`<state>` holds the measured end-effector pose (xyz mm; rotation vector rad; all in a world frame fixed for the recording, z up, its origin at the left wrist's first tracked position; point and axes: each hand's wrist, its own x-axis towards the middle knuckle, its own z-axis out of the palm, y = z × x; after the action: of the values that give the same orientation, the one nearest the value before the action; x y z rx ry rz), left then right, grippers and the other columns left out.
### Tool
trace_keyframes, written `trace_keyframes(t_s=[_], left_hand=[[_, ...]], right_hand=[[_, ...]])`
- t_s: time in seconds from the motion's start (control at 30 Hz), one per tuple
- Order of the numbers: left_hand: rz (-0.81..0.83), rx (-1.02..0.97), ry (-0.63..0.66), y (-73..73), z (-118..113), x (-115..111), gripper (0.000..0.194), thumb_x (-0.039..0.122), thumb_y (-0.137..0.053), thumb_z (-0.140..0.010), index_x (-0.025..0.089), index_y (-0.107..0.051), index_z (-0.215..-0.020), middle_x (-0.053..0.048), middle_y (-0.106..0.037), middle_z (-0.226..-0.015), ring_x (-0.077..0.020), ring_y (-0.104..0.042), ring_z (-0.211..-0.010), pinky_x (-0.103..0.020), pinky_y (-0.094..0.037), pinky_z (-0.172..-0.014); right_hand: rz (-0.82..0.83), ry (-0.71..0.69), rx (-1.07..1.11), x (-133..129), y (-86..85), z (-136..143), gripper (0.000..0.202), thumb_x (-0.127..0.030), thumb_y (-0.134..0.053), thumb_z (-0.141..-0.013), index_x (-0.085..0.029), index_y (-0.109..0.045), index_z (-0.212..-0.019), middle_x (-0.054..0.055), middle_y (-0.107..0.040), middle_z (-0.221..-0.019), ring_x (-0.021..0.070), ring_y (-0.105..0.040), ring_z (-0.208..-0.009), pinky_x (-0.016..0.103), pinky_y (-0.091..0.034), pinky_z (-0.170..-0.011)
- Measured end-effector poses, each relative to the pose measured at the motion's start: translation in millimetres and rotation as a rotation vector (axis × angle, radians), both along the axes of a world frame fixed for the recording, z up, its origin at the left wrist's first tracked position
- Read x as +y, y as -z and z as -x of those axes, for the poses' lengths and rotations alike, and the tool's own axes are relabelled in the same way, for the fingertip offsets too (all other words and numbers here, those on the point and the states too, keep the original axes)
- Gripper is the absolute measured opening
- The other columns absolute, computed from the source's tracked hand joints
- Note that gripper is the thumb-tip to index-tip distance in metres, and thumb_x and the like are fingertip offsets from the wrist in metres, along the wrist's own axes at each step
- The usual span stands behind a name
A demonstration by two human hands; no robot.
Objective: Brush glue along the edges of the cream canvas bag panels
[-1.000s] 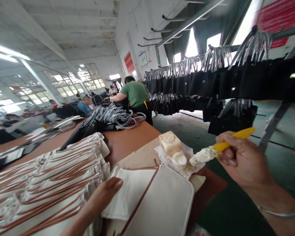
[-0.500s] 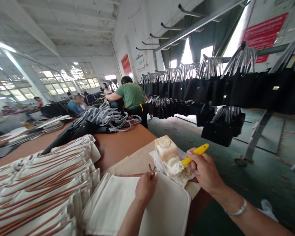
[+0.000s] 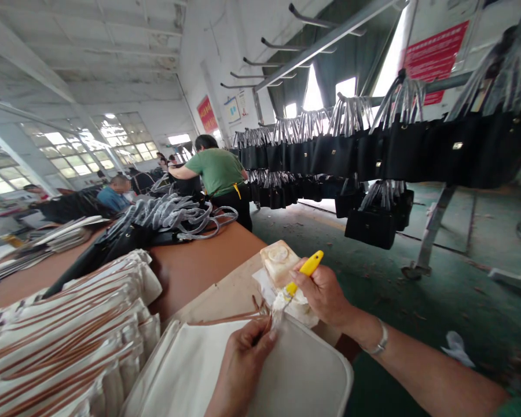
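My right hand (image 3: pixel 325 294) is closed round the yellow handle of a brush (image 3: pixel 308 266). The brush points down and left, its bristles coated with white paste and touching the area at my left fingertips. My left hand (image 3: pixel 245 356) pinches the end of a thin brown strip (image 3: pixel 226 318) at the upper edge of a cream bag piece (image 3: pixel 306 362). Its fingertips partly hide the strip's end. Just beyond the brush, a paste-crusted, pale block-shaped container (image 3: pixel 278 262) rests on its side, with white paste around its near end.
Cream pieces with brown strips (image 3: pixel 82 324) lie stacked at left. Behind them are black bags with wrapped handles (image 3: pixel 169 217) on the brown table (image 3: pixel 186 272). A person in a green shirt (image 3: pixel 219 174) stands beyond. Black bags (image 3: pixel 373 156) hang from a wheeled rack at right.
My right hand has brought the brush left and down from the paste by the container to my left fingertips. My left hand keeps its pinch. The whole view has shifted slightly.
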<state>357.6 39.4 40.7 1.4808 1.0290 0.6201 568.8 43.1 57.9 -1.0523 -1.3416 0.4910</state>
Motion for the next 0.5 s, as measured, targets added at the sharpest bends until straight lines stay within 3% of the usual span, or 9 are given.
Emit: trace_keyframes(t_s=[0.1, 0.3, 0.4, 0.5], left_hand=[[0.050, -0.054, 0.020, -1.7, 1.1, -2.3, 0.047, 0.057, -0.064, -0.080, 0.015, -0.070, -0.103, -0.003, -0.068, -0.091, -0.0203, -0.061, -0.084, -0.024, -0.047, -0.073], [-0.031, 0.023, 0.065, -3.5, 2.6, -4.2, 0.050, 0.059, -0.062, -0.081, 0.017, -0.071, -0.106, -0.004, -0.069, -0.089, -0.0217, -0.062, -0.085, -0.025, -0.049, -0.072], [-0.190, 0.076, 0.084, -13.9, 2.1, -13.4, 0.043, 0.055, -0.053, -0.089, 0.018, -0.071, -0.103, -0.004, -0.068, -0.088, -0.0198, -0.063, -0.085, -0.024, -0.050, -0.073], [-0.537, 0.205, 0.039, -27.2, 3.4, -26.0, 0.033, 0.043, -0.046, -0.096, 0.021, -0.069, -0.092, -0.002, -0.065, -0.079, -0.0138, -0.063, -0.074, -0.018, -0.049, -0.067]], right_hand=[[-0.006, 0.042, 0.031, -3.1, -7.1, -6.3, 0.020, -0.033, -0.054, -0.093, -0.018, -0.060, -0.080, -0.003, -0.050, -0.062, 0.0148, -0.046, -0.055, 0.026, -0.036, -0.053], [-0.019, -0.084, -0.034, -17.9, -14.6, -4.3, 0.022, -0.030, -0.054, -0.094, -0.019, -0.059, -0.076, -0.003, -0.049, -0.062, 0.0139, -0.045, -0.055, 0.026, -0.035, -0.053], [-0.045, -0.018, 0.003, -15.8, -17.6, -9.8, 0.020, -0.029, -0.055, -0.094, -0.018, -0.059, -0.077, -0.003, -0.050, -0.064, 0.0136, -0.046, -0.057, 0.026, -0.036, -0.056], [-0.018, -0.003, 0.149, -13.9, -26.1, -19.3, 0.020, -0.031, -0.058, -0.093, -0.018, -0.060, -0.078, -0.005, -0.047, -0.059, 0.0118, -0.041, -0.052, 0.024, -0.034, -0.051]])
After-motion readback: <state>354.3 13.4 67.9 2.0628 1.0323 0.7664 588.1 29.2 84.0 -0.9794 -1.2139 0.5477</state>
